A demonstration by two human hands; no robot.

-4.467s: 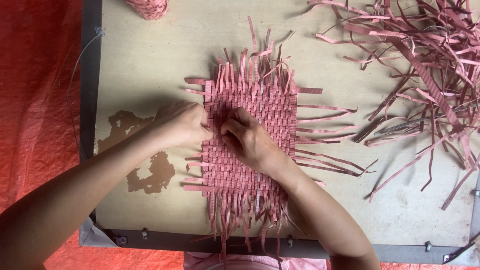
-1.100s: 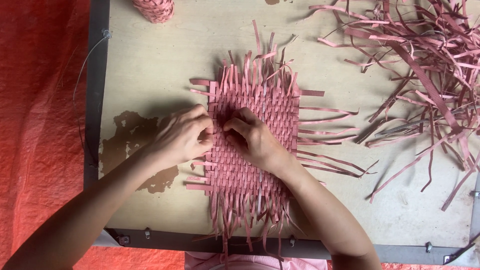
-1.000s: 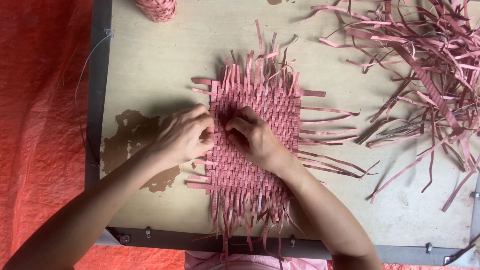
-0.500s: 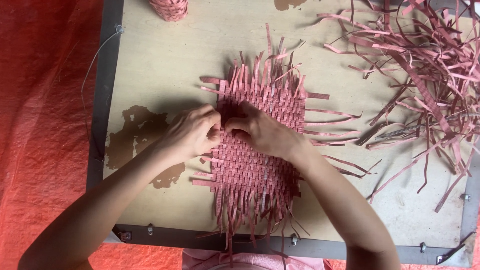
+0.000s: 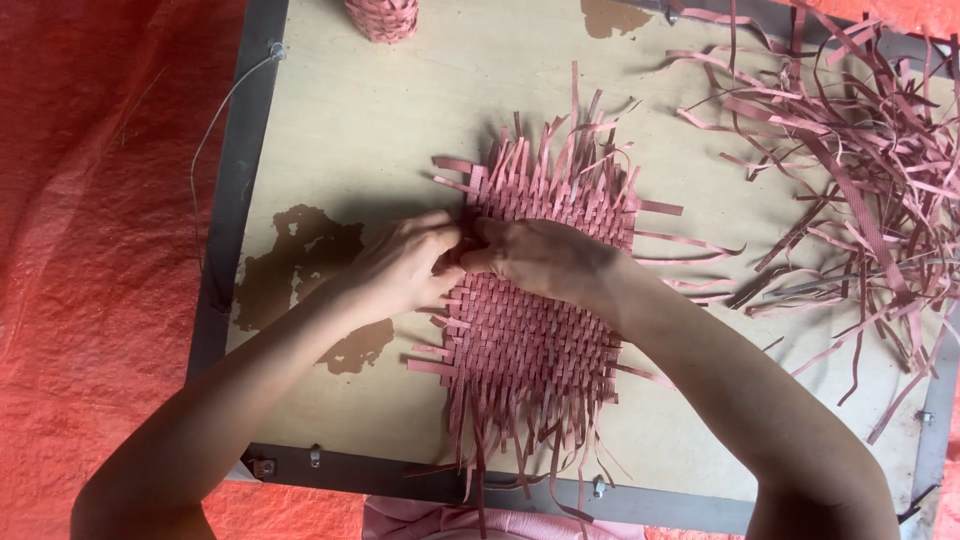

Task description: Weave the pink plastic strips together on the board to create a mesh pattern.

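Touching woven mat [image 5: 540, 330]: L hand [image 5: 405, 265], R hand [image 5: 545, 260]

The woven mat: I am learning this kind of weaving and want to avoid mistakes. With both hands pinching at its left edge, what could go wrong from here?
1. Both the left hand and right hand work one spot on the woven mat; the unpinned bottom rows might loosen.
2. The right forearm lies across loose strip ends and could drag or bend them.
3. The loose strip pile lies close and may tangle with the mat's ends.
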